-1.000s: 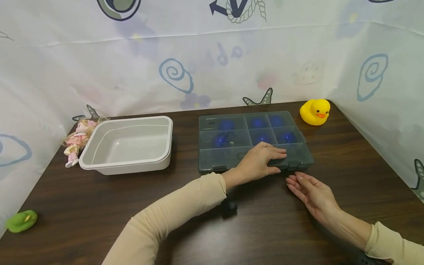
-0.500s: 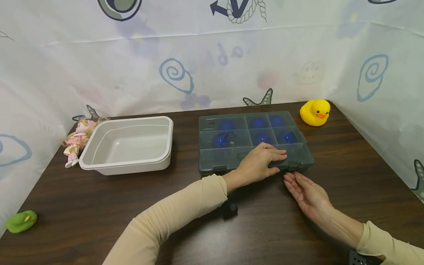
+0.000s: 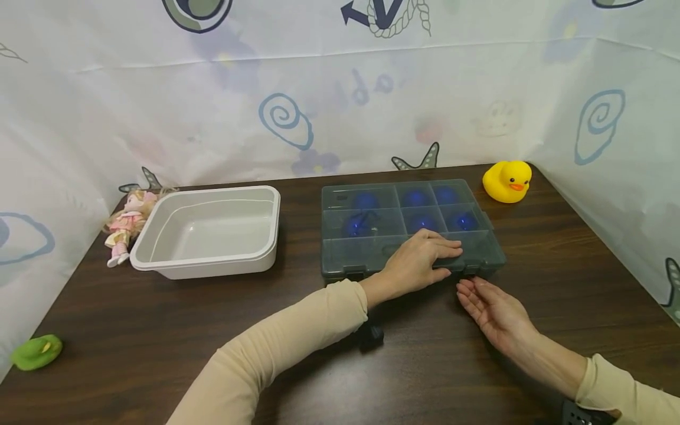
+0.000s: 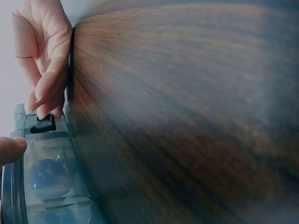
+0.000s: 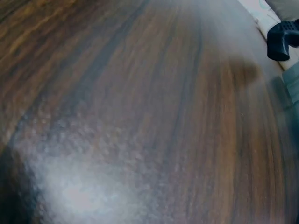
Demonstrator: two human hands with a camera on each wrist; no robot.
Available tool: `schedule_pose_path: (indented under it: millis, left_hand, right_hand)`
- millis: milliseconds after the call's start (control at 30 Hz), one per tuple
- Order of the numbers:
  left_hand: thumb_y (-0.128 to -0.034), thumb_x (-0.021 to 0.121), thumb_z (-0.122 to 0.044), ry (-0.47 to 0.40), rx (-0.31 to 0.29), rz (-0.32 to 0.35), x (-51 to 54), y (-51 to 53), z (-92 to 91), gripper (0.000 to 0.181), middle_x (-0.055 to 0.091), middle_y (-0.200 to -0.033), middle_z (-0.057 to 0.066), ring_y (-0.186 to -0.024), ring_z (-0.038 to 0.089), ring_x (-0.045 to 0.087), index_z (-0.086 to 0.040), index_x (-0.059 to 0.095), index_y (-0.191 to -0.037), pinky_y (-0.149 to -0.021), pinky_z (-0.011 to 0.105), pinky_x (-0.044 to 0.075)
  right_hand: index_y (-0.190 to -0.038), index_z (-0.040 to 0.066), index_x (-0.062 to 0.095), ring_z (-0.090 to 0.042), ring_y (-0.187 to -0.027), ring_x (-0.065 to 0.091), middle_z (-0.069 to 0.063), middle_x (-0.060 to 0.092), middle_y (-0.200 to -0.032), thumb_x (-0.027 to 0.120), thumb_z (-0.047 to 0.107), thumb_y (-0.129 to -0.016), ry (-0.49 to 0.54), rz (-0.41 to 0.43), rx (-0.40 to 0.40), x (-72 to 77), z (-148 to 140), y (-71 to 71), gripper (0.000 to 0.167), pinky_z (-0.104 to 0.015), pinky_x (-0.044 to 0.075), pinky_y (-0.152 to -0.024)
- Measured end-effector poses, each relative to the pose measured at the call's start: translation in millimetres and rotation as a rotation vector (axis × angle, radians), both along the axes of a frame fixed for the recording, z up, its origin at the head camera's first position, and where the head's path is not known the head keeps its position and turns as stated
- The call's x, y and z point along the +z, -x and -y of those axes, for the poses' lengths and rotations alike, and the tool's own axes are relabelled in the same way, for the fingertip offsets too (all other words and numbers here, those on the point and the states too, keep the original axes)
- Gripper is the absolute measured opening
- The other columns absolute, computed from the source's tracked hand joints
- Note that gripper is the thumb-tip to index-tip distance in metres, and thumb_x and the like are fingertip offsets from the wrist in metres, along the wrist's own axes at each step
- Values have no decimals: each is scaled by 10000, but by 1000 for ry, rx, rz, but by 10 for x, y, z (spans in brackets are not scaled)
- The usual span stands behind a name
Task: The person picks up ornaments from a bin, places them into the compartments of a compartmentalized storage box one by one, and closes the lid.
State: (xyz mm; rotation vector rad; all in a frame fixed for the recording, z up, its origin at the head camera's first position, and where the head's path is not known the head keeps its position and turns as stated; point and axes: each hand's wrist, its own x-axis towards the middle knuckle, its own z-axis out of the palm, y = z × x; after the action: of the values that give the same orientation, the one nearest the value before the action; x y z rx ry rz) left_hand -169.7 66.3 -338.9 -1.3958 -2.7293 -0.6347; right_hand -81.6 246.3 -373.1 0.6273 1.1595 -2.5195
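A dark, see-through plastic organizer box lies flat on the table with its lid down. Several round blue objects show through the lid, in the back and middle compartments. My left hand rests on the front part of the lid, fingers spread and pointing right. At the front right latch, my right hand touches with its fingertips, palm turned up and fingers slightly bent. In the left wrist view my left thumb lies against the lid edge, near the right hand's fingers.
A white plastic tub stands left of the box, with a doll beside it. A yellow rubber duck sits at the back right corner. Near the left edge lies a green toy. Patterned cloth hangs behind the table.
My right hand has shifted slightly left, bringing its fingertips closer under the right latch. The left hand stays on the lid, and the box looks unchanged.
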Motion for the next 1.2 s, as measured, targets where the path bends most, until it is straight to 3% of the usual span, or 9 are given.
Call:
schedule_pose_path:
  millis: [67,200,500,667,1200]
  left_hand:
    - [-875,682,-237,2,1,1,-1,0,-7,449,502,-1384,-86,-1232,120,453,-174,569,-1305,-1049,195,333]
    - [-874,683,-247,11,5,-10,-2,6,-21,452,501,-1383,-91,-1230,111,455,-179,567,-1306,-1048,192,335]
    - [-871,687,-246,5,11,-11,3,22,-27,450,504,-1379,-93,-1221,111,460,-178,573,-1301,-1045,188,335]
    - [-871,687,-238,1,10,8,-1,16,-24,450,503,-1382,-89,-1221,120,459,-176,572,-1301,-1037,196,348]
    - [-861,699,-206,-31,-9,5,-1,-6,-30,443,512,-1370,-72,-1184,121,474,-160,583,-1286,-1000,189,380]
  right_hand:
    - [-1215,128,326,-64,-902,639,11,635,-941,462,160,-981,-10,8,6,3,-8,-4,273,-185,486,-883]
    - [-1180,134,303,-58,-894,636,14,617,-933,468,178,-983,-58,5,25,6,-14,-20,261,-185,490,-877]
    - [-986,112,498,-103,-867,673,-11,675,-902,518,158,-963,-106,-152,-9,-34,-3,-67,55,-220,526,-820]
    - [-949,122,566,-94,-835,679,11,687,-882,527,210,-960,-179,-224,-9,-37,-2,-35,96,-220,537,-788]
    - [-907,117,610,-107,-749,686,6,686,-803,544,343,-937,-221,-153,79,61,-29,59,237,-240,553,-738]
